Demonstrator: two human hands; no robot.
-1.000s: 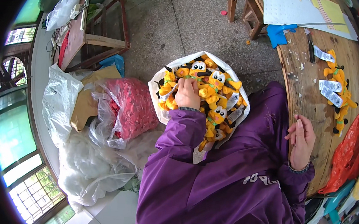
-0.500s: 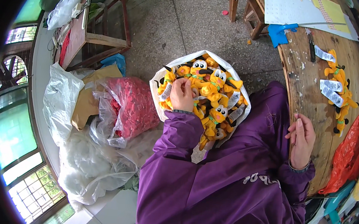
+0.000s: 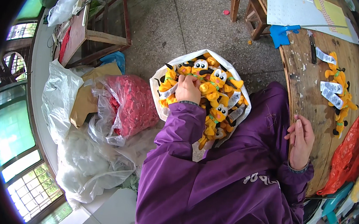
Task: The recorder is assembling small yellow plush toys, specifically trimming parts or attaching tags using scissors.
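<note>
My left hand (image 3: pixel 188 90) is down in a white bag (image 3: pixel 156 77) heaped with yellow plush dogs (image 3: pixel 215 112). Its fingers curl closed on one of the plush dogs near the top of the heap, and the fingertips are partly hidden among the toys. Several plush dogs have white labels and green collars. Over the near edge of the wooden table, my right hand (image 3: pixel 302 142) hangs with its fingers loosely apart, holding nothing that I can see. More yellow plush dogs (image 3: pixel 341 91) with white labels lie in a row farther along the table.
On the wooden table (image 3: pixel 301 86) are a black-handled tool (image 3: pixel 312 51), a blue tool (image 3: pixel 280 34) and a red plastic bag (image 3: pixel 346 156). A clear bag of red pieces (image 3: pixel 135 106) and a bag of white stuffing (image 3: pixel 85 161) stand left of my arm.
My left hand has shifted a little to the right within the bag and pushed further in among the plush dogs. My right hand has hardly moved.
</note>
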